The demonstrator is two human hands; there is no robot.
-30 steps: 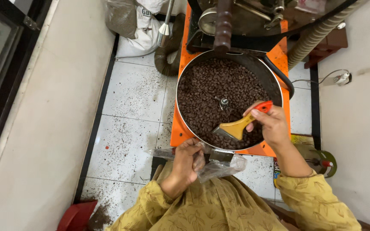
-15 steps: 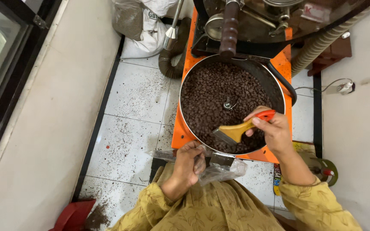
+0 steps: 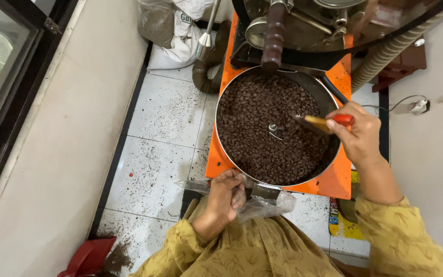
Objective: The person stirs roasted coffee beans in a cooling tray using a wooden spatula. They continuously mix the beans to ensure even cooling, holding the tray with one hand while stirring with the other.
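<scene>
A round metal tray (image 3: pixel 226 154) full of dark roasted coffee beans (image 3: pixel 262 128) sits on an orange roaster base (image 3: pixel 329 182). My right hand (image 3: pixel 357 131) grips a small brush (image 3: pixel 319 122) with a red handle and yellowish head, held over the right side of the beans. My left hand (image 3: pixel 226 197) holds a clear plastic bag (image 3: pixel 262 202) against the metal chute (image 3: pixel 265 191) at the tray's near rim. Both arms wear mustard-yellow sleeves.
The dark roaster drum and a brown handle (image 3: pixel 273 36) stand behind the tray. A ribbed hose (image 3: pixel 390 51) runs at upper right. White sacks (image 3: pixel 173 31) lie at the back. White floor tiles (image 3: pixel 160 154) carry scattered grounds. A red dustpan (image 3: pixel 88 259) lies at lower left.
My right hand has moved the brush up and to the right across the beans. My left hand stays on the plastic bag at the chute.
</scene>
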